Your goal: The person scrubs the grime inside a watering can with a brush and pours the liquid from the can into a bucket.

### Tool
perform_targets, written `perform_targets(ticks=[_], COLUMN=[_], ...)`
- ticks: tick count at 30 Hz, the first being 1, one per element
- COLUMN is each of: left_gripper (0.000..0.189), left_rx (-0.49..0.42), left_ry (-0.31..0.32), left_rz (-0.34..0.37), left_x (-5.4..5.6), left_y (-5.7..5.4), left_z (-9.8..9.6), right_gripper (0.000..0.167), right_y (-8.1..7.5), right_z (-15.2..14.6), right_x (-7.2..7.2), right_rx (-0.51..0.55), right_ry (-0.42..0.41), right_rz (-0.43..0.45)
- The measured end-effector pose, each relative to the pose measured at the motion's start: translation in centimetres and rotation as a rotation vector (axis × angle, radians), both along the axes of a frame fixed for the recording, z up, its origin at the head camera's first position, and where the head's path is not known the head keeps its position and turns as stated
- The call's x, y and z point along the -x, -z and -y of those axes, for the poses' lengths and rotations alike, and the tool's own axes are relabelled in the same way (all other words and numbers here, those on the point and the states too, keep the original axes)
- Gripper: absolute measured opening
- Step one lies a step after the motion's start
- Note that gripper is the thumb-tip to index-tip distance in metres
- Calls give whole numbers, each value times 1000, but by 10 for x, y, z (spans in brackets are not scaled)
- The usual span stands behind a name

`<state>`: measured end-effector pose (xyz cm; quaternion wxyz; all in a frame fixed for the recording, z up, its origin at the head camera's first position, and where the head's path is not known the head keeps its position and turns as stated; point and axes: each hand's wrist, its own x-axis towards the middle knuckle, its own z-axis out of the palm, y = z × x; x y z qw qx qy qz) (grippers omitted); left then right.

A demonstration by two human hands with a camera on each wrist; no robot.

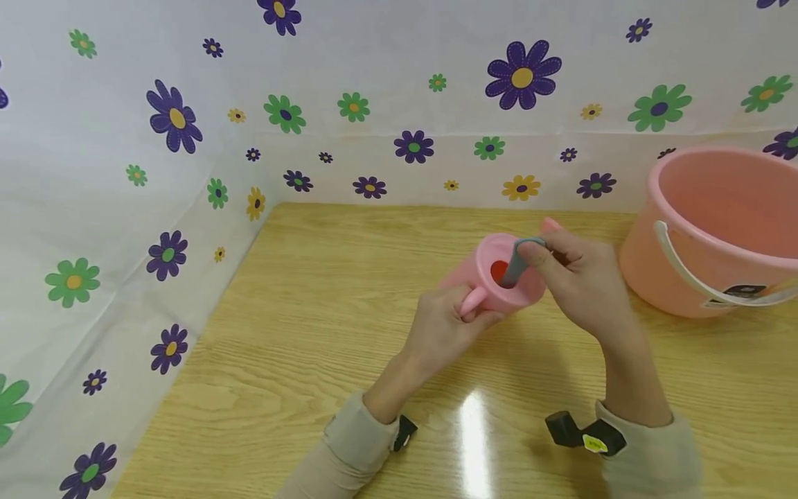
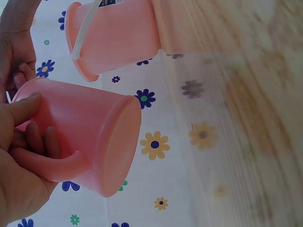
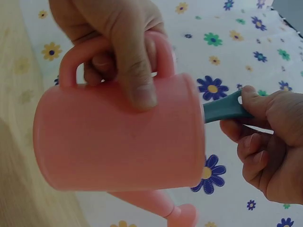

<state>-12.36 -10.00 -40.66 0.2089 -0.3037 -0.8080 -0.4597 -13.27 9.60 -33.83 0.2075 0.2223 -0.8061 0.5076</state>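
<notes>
A small pink watering can [image 1: 499, 305] is tilted above the table, its mouth towards the right hand. My left hand [image 1: 445, 326] grips the can by its loop handle [image 2: 52, 165], with the thumb along the can's side in the right wrist view. My right hand [image 1: 586, 281] pinches the end of a flat teal handle [image 3: 225, 108] with a hole in it. The handle's other end lies inside the can and is hidden, so I cannot tell what tool it belongs to. Something red [image 1: 498, 270] shows inside the can. The can's spout [image 3: 147, 201] points away from the handle side.
A large pink bucket [image 1: 673, 277] with a white bail handle [image 1: 676, 267] stands on the table at the right, near the right forearm. The wood-grain table [image 1: 280, 312] meets a flower-printed white sheet [image 1: 374, 62] at the back and left.
</notes>
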Motion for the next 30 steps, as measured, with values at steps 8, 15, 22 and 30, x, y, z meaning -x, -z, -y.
perform_targets(ticks=[8,15,22,30], left_gripper=[42,44,45,40], left_rx=[-43,-23,-23,-27], left_ry=[10,11,12,19], left_rz=[32,7,19,30], left_x=[0,1,2,3], left_y=[1,1,2,6], left_z=[3,3,3,2], right_gripper=[8,11,12,8], right_y=[3,2,0,8], right_z=[6,5,3,1], right_x=[1,-1,-2,5], right_rx=[-65,7,-83,-122], right_ry=[-119,-44,-33,-131], right_rz=[-26,-35,0,-24])
